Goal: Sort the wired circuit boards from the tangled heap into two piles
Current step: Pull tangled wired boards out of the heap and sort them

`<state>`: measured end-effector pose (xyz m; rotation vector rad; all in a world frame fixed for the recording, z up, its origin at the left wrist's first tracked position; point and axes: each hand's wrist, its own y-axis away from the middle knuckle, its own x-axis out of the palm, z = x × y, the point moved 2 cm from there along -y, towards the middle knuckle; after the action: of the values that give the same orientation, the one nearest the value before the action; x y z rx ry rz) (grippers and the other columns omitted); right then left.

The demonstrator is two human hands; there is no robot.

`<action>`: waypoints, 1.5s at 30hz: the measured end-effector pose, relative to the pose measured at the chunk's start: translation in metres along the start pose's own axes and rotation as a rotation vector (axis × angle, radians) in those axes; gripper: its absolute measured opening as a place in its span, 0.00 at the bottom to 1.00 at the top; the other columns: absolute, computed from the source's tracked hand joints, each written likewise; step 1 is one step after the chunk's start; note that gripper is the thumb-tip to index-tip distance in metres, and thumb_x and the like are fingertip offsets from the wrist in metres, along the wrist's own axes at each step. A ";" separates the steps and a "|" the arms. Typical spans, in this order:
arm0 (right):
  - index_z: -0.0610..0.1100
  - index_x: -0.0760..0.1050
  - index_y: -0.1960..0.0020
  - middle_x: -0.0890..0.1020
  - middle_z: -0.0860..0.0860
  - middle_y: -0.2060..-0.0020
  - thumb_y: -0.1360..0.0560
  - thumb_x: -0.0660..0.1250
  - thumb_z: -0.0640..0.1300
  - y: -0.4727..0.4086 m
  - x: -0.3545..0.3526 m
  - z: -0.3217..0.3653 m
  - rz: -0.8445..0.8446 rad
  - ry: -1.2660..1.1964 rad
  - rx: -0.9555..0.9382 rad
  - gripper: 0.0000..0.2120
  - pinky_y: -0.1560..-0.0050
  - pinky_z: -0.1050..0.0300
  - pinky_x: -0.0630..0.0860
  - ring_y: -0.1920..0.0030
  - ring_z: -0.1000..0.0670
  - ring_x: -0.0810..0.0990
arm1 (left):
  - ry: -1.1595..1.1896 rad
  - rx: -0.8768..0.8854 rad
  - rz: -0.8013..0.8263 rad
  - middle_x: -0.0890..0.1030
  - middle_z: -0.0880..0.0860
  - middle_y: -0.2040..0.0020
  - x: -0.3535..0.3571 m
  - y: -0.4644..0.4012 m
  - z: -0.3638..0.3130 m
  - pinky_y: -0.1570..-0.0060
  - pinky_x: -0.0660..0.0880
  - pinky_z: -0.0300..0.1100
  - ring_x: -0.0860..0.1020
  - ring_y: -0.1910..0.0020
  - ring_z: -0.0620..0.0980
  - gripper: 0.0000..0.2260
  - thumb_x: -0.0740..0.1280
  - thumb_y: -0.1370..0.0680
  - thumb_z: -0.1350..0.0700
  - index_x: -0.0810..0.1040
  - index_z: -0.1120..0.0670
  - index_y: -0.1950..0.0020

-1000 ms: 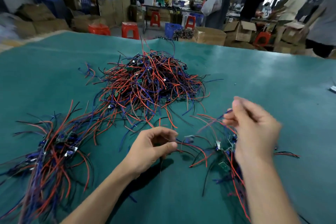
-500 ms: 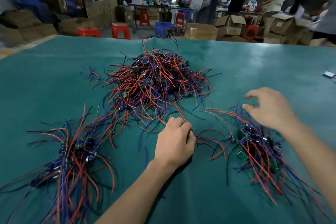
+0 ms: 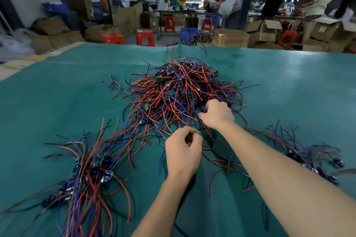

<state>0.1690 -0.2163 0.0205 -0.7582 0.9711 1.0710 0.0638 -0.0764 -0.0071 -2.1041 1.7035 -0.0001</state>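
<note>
A tangled heap of wired circuit boards (image 3: 179, 90), with red, blue and black leads, sits mid-table on the green mat (image 3: 57, 102). One sorted pile (image 3: 90, 169) lies at the near left, another sorted pile (image 3: 310, 158) at the near right. My right hand (image 3: 217, 116) digs into the heap's near right edge, fingers curled among the wires and thumb against a red lead. My left hand (image 3: 183, 153) hovers just in front of the heap, fingers curled and pinching thin wires at its fingertips. The boards under both hands are hidden.
Loose leads trail across the mat between the heap and both piles. Beyond the table's far edge stand red stools (image 3: 145, 37), cardboard boxes (image 3: 231, 37) and a blue crate (image 3: 189, 33). People work at benches in the background at right.
My right hand left the right pile and reached left and forward into the heap. My left hand lifted off the mat slightly and curled on wires. The view tilted up.
</note>
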 end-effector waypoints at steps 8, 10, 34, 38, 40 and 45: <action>0.38 0.83 0.61 0.82 0.54 0.72 0.31 0.75 0.48 0.024 -0.029 -0.035 -0.104 -0.566 0.080 0.12 0.61 0.52 0.79 0.64 0.46 0.82 | -0.076 -0.029 0.154 0.83 0.45 0.66 0.010 0.000 -0.001 0.57 0.76 0.39 0.79 0.64 0.41 0.06 0.66 0.26 0.56 0.83 0.51 0.60; 0.37 0.81 0.62 0.82 0.51 0.73 0.32 0.73 0.46 0.047 -0.036 -0.050 -0.165 -0.807 0.134 0.11 0.61 0.48 0.81 0.66 0.45 0.82 | -0.063 -0.057 0.157 0.83 0.45 0.66 0.011 -0.004 0.000 0.54 0.78 0.43 0.81 0.63 0.44 0.06 0.66 0.26 0.57 0.83 0.51 0.59; 0.47 0.84 0.62 0.82 0.49 0.65 0.33 0.78 0.45 0.099 -0.012 -0.059 0.164 -1.390 0.013 0.04 0.67 0.58 0.69 0.68 0.50 0.76 | 0.757 -0.398 0.471 0.81 0.55 0.63 0.019 -0.002 -0.012 0.76 0.64 0.30 0.70 0.74 0.43 0.10 0.62 0.19 0.66 0.83 0.57 0.52; 0.44 0.87 0.58 0.83 0.46 0.63 0.27 0.75 0.39 0.101 -0.009 -0.059 0.215 -1.375 0.001 0.04 0.68 0.59 0.67 0.66 0.49 0.74 | 0.661 -0.351 0.439 0.82 0.55 0.62 0.014 -0.004 -0.008 0.75 0.63 0.30 0.66 0.76 0.42 0.06 0.64 0.20 0.64 0.81 0.60 0.51; 0.42 0.88 0.58 0.84 0.44 0.64 0.27 0.74 0.38 0.100 -0.009 -0.059 0.243 -1.417 0.025 0.04 0.68 0.59 0.68 0.68 0.50 0.77 | 0.571 -0.313 0.419 0.83 0.55 0.63 0.015 -0.003 -0.007 0.76 0.62 0.31 0.66 0.77 0.42 0.06 0.65 0.19 0.62 0.81 0.59 0.53; 0.42 0.88 0.57 0.83 0.45 0.60 0.32 0.79 0.44 0.095 -0.007 -0.064 0.275 -1.374 -0.012 0.07 0.68 0.59 0.69 0.68 0.53 0.74 | 0.329 -0.189 0.358 0.80 0.51 0.70 0.016 -0.002 -0.004 0.76 0.63 0.30 0.67 0.78 0.39 0.08 0.69 0.20 0.58 0.81 0.60 0.56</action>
<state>0.0600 -0.2455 -0.0032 0.2076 -0.1349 1.4691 0.0688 -0.0922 -0.0071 -1.9783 2.3417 -0.0860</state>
